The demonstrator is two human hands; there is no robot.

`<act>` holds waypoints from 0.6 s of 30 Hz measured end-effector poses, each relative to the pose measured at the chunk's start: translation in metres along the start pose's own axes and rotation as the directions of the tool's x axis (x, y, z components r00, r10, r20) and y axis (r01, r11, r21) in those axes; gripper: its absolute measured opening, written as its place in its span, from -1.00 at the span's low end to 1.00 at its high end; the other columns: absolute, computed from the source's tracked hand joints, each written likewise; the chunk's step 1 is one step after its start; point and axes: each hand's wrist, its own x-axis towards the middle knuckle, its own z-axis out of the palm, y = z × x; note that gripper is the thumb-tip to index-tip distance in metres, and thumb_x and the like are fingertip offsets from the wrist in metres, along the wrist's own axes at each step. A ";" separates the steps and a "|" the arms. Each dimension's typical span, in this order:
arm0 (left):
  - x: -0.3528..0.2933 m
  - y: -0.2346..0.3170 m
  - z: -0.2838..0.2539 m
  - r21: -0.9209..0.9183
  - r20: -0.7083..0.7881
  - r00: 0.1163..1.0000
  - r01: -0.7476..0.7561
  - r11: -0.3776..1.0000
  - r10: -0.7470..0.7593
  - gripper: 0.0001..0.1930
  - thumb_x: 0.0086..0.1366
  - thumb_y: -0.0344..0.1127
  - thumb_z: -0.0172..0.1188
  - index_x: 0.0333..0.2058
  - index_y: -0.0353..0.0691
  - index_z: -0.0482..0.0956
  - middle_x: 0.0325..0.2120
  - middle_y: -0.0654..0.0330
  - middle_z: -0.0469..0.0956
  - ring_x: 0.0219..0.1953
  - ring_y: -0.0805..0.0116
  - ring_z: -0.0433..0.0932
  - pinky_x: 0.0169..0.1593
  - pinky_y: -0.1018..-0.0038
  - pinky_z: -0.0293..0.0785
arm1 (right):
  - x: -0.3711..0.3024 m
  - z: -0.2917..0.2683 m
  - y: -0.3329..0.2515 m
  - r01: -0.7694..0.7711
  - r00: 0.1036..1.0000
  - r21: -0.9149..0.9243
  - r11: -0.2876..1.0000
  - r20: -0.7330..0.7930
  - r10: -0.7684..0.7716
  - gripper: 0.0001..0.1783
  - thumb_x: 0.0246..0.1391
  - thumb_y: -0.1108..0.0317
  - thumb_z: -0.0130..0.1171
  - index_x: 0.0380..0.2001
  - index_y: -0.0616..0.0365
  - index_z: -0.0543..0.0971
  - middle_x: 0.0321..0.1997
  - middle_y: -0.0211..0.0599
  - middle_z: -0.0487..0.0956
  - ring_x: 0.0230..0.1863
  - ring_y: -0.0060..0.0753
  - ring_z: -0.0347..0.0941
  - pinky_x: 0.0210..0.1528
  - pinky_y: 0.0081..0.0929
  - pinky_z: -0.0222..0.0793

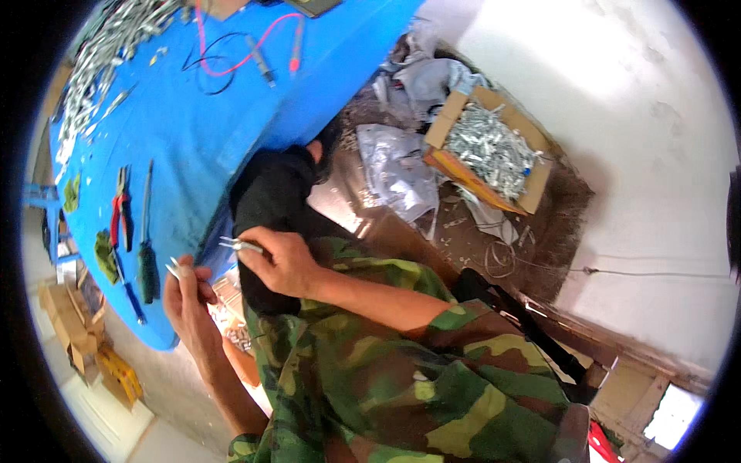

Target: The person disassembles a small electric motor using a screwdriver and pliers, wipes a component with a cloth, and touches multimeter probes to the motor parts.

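My left hand (pixel 189 302), by the near edge of the blue-covered table (pixel 208 127), pinches a small whitish-silver piece (pixel 174 267) between thumb and fingers. To its right, over my dark trouser leg, my right hand (pixel 284 262) is closed on a small silver piece with two thin prongs (pixel 241 245) pointing left. The two pieces are apart, and their exact kind is too small to tell. On the table left of my hands lie a screwdriver with a dark green handle (pixel 147 266) and pliers with red handles (pixel 119 216).
A heap of silver metal pieces (pixel 104 69) covers the table's far left. Black and red test probes (pixel 296 48) with leads lie at the back. On the floor to the right stand a cardboard box (pixel 445 119) of silver pieces and plastic bags (pixel 395 171). More cardboard boxes (pixel 68 316) sit lower left.
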 end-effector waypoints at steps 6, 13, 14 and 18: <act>-0.039 0.090 0.188 0.144 0.605 0.657 -0.645 0.751 0.449 -0.31 0.32 -0.35 0.35 0.38 -0.36 0.32 0.27 -0.02 0.48 0.29 0.12 0.48 0.35 0.29 0.37 | -0.015 0.031 0.051 -0.091 0.992 0.281 0.955 -0.055 0.110 -0.70 0.35 0.18 0.23 -0.03 0.16 0.60 -0.30 -0.06 0.62 -0.20 -0.13 0.58 -0.13 -0.23 0.50; -0.039 0.074 0.169 0.181 0.583 0.707 -0.594 0.784 0.401 -0.50 0.25 -0.40 0.38 0.16 -0.34 0.57 0.07 0.04 0.61 0.10 0.23 0.59 0.16 0.38 0.48 | -0.005 -0.011 0.030 0.161 0.987 -0.102 0.982 0.035 -0.158 -0.76 0.26 0.20 0.24 -0.18 0.15 0.63 -0.39 -0.03 0.65 -0.29 0.02 0.63 -0.24 -0.16 0.53; -0.034 0.064 0.155 0.203 0.551 0.764 -0.512 0.835 0.334 -0.58 0.27 -0.39 0.38 0.10 -0.35 0.62 -0.03 0.11 0.67 -0.01 0.34 0.62 0.08 0.44 0.52 | -0.004 -0.011 0.033 0.182 0.983 -0.121 0.976 0.044 -0.178 -0.76 0.25 0.20 0.25 -0.20 0.15 0.64 -0.40 -0.03 0.65 -0.30 0.04 0.64 -0.25 -0.15 0.54; -0.032 0.033 0.106 0.229 0.326 0.903 -0.362 0.904 0.279 -0.84 0.31 -0.44 0.32 -0.15 -0.35 0.68 -0.30 0.23 0.67 -0.31 0.53 0.58 -0.14 0.56 0.51 | 0.006 -0.009 0.024 0.148 0.989 -0.088 0.985 0.007 -0.147 -0.77 0.23 0.20 0.24 -0.27 0.16 0.65 -0.43 -0.02 0.67 -0.34 0.10 0.67 -0.30 -0.12 0.55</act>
